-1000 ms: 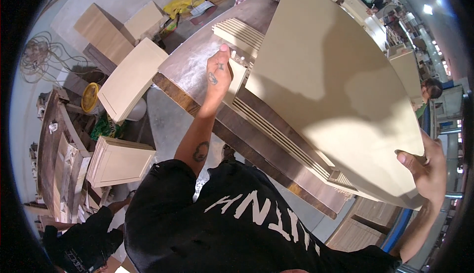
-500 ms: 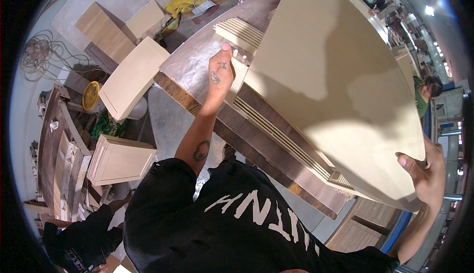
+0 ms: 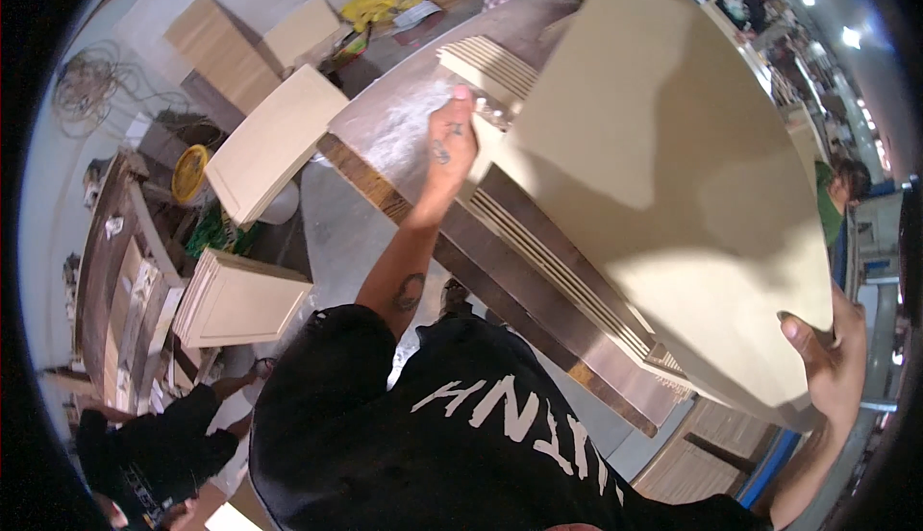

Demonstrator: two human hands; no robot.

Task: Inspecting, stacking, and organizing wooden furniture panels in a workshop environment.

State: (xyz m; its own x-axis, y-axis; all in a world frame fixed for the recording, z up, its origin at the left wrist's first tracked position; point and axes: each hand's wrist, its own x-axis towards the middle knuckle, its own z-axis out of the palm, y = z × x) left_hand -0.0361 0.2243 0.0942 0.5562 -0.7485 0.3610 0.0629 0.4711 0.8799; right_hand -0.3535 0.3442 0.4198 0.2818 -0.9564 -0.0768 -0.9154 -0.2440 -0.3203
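A large cream board [image 3: 663, 185] is tilted up across the right half of the view, with shadows on its face. My right hand [image 3: 832, 358] grips its near right corner, thumb on the face and fingers mostly hidden behind. My left hand [image 3: 452, 142] is closed around a short pale rail [image 3: 486, 142] beside the board's left edge, thumb up; its fingers are partly hidden. Long pale strips [image 3: 553, 262] run from this rail under the board, over the brown worktable [image 3: 385, 118]. Grooved strips [image 3: 495, 65] lie just beyond my left hand.
Cream panel doors [image 3: 277, 142] and a stack of doors [image 3: 245, 300] stand at left, near a yellow-rimmed bucket [image 3: 190, 173]. A co-worker in black [image 3: 159, 459] is at lower left. Coiled cable [image 3: 91, 89] hangs on the wall. Wooden panels [image 3: 687, 469] lie at lower right.
The view has shifted, so most of the scene sits slightly further right. Both hands keep their holds, and the board stays tilted. The co-worker's arm at lower left has moved.
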